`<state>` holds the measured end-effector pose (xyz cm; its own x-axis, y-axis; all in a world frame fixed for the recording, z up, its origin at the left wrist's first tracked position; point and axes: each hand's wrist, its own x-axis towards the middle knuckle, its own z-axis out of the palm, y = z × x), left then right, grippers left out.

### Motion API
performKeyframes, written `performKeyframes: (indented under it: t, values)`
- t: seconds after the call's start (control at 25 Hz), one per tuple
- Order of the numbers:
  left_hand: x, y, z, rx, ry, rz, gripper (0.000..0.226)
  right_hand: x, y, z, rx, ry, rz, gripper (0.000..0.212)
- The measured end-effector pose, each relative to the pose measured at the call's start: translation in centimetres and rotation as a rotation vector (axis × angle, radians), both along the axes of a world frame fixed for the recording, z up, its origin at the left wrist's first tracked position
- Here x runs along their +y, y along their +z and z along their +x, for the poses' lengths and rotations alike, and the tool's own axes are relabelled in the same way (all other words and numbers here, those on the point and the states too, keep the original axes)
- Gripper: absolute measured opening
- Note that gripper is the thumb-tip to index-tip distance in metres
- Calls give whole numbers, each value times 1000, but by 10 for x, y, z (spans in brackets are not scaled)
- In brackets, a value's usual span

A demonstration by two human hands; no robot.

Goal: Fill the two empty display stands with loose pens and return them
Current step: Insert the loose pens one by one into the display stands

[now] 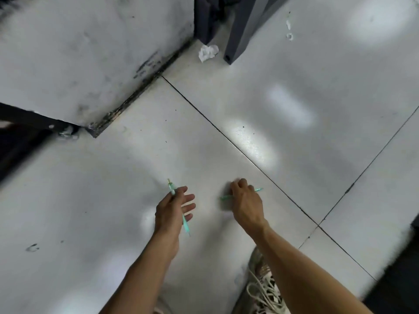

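My left hand (173, 209) pinches a light green pen (186, 225) between thumb and forefinger, low over the white tiled floor; the pen's tip sticks out above the hand and its tail below. To its right, my right hand (246, 203) is down at the floor with its fingers curled over a second green pen (258, 189). That pen lies roughly level, with both ends showing on either side of the hand. No display stand is in view.
A white wall panel with a dark, scuffed base (127, 105) stands at the left. A crumpled white tissue (208, 52) lies near a dark grey furniture leg (240, 37) at the top. My laced shoe (265, 288) is at the bottom.
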<state>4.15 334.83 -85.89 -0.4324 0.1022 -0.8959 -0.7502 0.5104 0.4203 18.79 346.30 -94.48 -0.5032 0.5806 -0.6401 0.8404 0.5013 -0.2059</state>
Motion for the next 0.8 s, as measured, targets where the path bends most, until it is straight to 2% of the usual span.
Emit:
performKeyframes:
  t: [0.16, 0.36, 0.6, 0.8]
  values:
    - [-4, 36, -16, 13, 14, 20, 25, -8, 46, -11, 165, -107, 11, 20]
    - [1, 170, -40, 58, 60, 62, 24, -9, 203, -48, 415, -75, 15, 17]
    - [-1, 435, -63, 163, 131, 195, 25, -22, 477, -86, 691, -46, 65, 21]
    - [-28, 627, -73, 269, 226, 330, 23, -36, 681, -108, 858, -15, 65, 20]
